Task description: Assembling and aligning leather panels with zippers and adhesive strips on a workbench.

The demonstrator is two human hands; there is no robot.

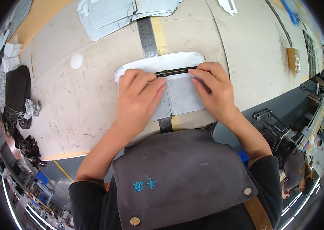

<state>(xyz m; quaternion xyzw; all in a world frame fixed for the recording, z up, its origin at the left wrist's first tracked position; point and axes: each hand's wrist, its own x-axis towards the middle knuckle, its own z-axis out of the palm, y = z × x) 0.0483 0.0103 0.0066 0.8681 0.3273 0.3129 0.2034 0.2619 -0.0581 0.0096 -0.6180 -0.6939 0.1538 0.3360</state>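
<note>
A pale grey panel with rounded white upper edges lies flat in front of me. Across its upper part runs a narrow dark strip, perhaps a zipper. My left hand is over the panel's left side, its fingers curled in at the strip's left end. At the right end, my right hand has its index fingertip on the strip and its thumb just below. Both hands hide the panel's side edges and the strip's ends. A dark metal ruler emerges from behind the panel, beside yellow tape.
Stacked pale panels lie at the table's far side. A white round piece is to the left. Dark pieces pile along the left edge. A glue-stained yellowish bottle stands at right. Another person is off to the lower right.
</note>
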